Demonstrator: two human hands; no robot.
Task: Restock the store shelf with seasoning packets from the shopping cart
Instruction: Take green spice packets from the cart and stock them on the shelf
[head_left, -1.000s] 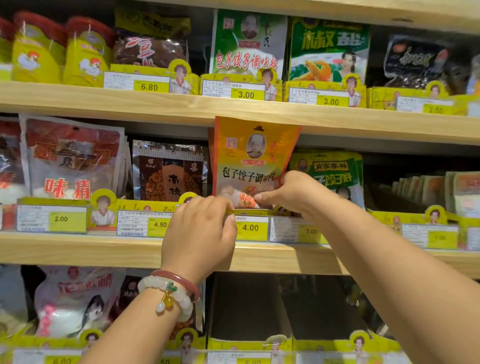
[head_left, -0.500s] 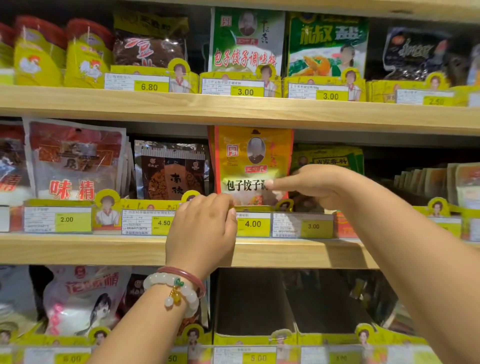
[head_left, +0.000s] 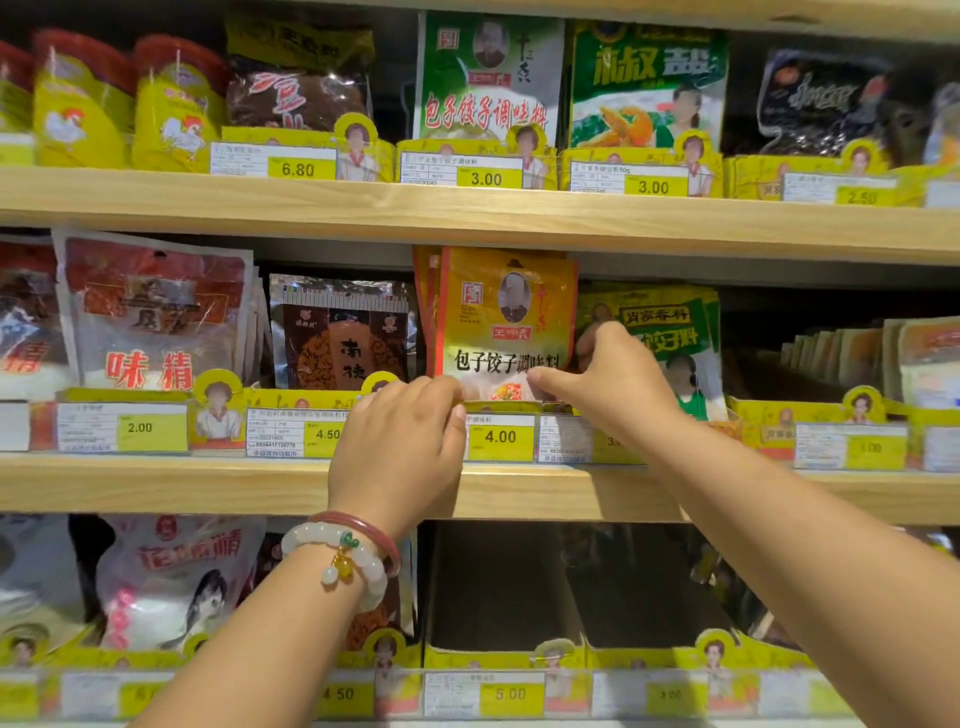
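- The right hand (head_left: 605, 387) pinches the lower right corner of the yellow dumpling seasoning packet (head_left: 506, 322), thumb tip on the printed face, remaining fingers curled behind the packet's edge.
- The left hand (head_left: 400, 441) has its fingers curled over the front lip of the yellow cardboard display tray (head_left: 511, 408), gripping it at the packet's lower left corner, just above the 4.00 price tag (head_left: 500, 437).
- The packet stands upright in that tray on the middle wooden shelf (head_left: 156, 486), at the front of a row of like packets whose red-orange edges show at its left side.
- Left of it, a tray holds brown foil packets (head_left: 340, 332); further left, red-and-clear MSG bags (head_left: 150, 312) stand in a tray tagged 2.00.
- Right of it, green-and-yellow seasoning packets (head_left: 670, 332) sit partly hidden by the right hand.
- On the shelf below, the dark cardboard tray (head_left: 498, 587) shows no visible contents.
- A white bead bracelet (head_left: 337, 561) and a red bangle circle the left wrist.
- Compared with a second ago, the packet has gone from tilted and raised to upright and seated lower in its tray; the left hand has stayed on the tray lip.
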